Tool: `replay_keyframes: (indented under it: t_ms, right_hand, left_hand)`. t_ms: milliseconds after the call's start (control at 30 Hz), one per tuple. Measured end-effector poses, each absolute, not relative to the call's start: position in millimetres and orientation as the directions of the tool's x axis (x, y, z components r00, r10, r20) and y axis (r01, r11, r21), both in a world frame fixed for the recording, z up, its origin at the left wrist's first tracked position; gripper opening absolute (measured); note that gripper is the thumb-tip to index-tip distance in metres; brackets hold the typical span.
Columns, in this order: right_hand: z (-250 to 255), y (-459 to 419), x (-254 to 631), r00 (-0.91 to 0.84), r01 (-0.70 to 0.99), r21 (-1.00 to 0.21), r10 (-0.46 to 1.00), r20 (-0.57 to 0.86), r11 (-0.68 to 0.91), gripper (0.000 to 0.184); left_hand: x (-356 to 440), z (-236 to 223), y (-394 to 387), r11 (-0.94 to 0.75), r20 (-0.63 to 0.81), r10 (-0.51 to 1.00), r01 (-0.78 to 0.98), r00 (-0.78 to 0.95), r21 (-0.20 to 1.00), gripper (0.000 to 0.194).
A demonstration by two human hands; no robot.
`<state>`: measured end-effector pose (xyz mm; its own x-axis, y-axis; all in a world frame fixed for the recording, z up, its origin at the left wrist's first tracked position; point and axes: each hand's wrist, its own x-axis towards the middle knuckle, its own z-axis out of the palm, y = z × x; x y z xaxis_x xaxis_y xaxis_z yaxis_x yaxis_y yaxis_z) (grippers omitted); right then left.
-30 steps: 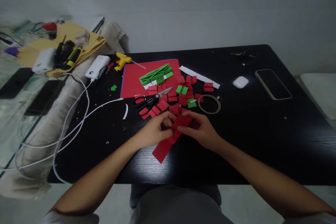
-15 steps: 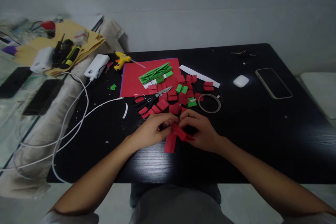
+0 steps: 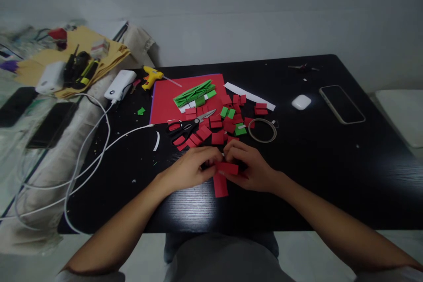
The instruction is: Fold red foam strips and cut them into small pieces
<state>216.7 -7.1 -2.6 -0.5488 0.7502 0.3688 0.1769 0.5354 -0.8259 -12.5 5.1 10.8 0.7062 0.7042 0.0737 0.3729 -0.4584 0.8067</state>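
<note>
The left hand (image 3: pixel 193 168) and right hand (image 3: pixel 254 168) pinch a red paper strip (image 3: pixel 221 186) over the black bench (image 3: pixel 324 154), apparently mid-fold; the next move likely calls for aligned edges and firm finger pressure.

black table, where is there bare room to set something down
Widest: the table right of the right hand, nearer than the white case and phone. Smaller: beyond the white strip. Crowded: the middle, around the scissors and red paper pieces.
</note>
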Motion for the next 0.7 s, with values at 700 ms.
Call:
replay_keyframes:
  t_ms: [700]
  right_hand:
    - [-8.5,-7.0,219.0,-0.510,0.280,-0.645,0.680,0.527,0.711,0.017]
  left_hand:
    - [-17.9,10.1,5.9,-0.655,0.170,0.673,0.473,0.720,0.589,0.014]
